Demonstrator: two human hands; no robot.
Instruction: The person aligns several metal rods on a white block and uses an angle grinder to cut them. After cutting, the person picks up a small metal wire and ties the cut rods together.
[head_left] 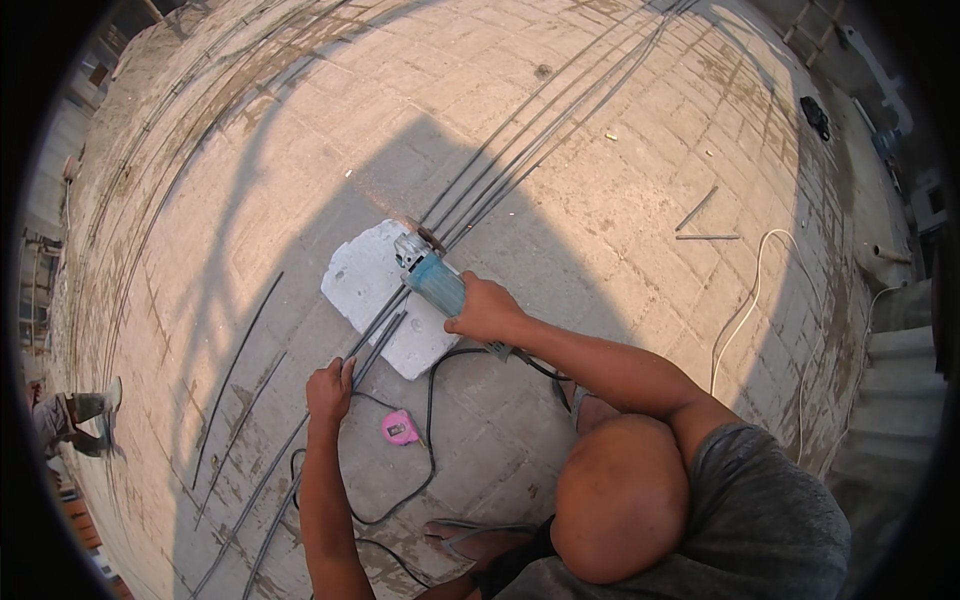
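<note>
My right hand (pixel 487 312) is wrapped round the body of a teal angle grinder (pixel 430 285). Its cutting disc (pixel 427 235) meets the long steel rods (pixel 382 318) over the edge of a pale, rough slab (pixel 355 270), and faint orange sparks fly off beyond it. The exact point of contact is hard to see. Nearer me, my left hand (pixel 330 388) grips the rods just off the slab. Two rod ends show on the slab beside the grinder. A pink tape measure (pixel 400 428) lies on the paving, close to my left forearm.
The grinder's black cord (pixel 432 400) loops over the paving near my sandalled feet. More long rods (pixel 570 110) stretch away; others lie left. Two short rod pieces (pixel 708 237) and a white cable (pixel 745 310) are at right, before corrugated sheeting (pixel 900 370). Another person's shoe (pixel 113 393) shows far left.
</note>
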